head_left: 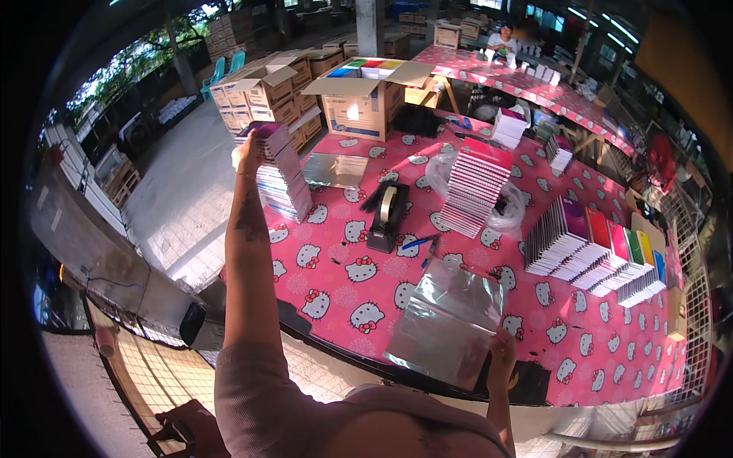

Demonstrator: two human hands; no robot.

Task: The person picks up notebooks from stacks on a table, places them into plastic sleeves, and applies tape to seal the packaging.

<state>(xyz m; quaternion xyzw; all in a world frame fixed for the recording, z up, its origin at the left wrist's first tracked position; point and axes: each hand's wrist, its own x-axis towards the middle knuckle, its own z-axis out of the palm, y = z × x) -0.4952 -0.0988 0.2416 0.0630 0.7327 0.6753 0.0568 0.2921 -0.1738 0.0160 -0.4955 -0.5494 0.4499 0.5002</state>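
My left arm reaches far out to a tall stack of purple-covered notebooks (284,179) at the table's left edge. There my left hand (246,155) is closed on the top notebook's near left corner, thumb uppermost. Close to my body, clear plastic sheets (447,324) lie in a shiny pile over the front table edge. My right hand (502,351) is at their right edge, its fingers closed on the plastic; the fingertips are small and partly hidden. Between the hands stand a black tape dispenser (387,217) with a roll in it and a blue pen (417,243).
Another silvery plastic sheet (334,170) lies beside the notebook stack. A tall stack of red notebooks (477,187) stands mid-table, with rows of coloured notebooks (588,244) to the right. An open carton (355,107) sits behind. Far off, a person (502,44) is at another table.
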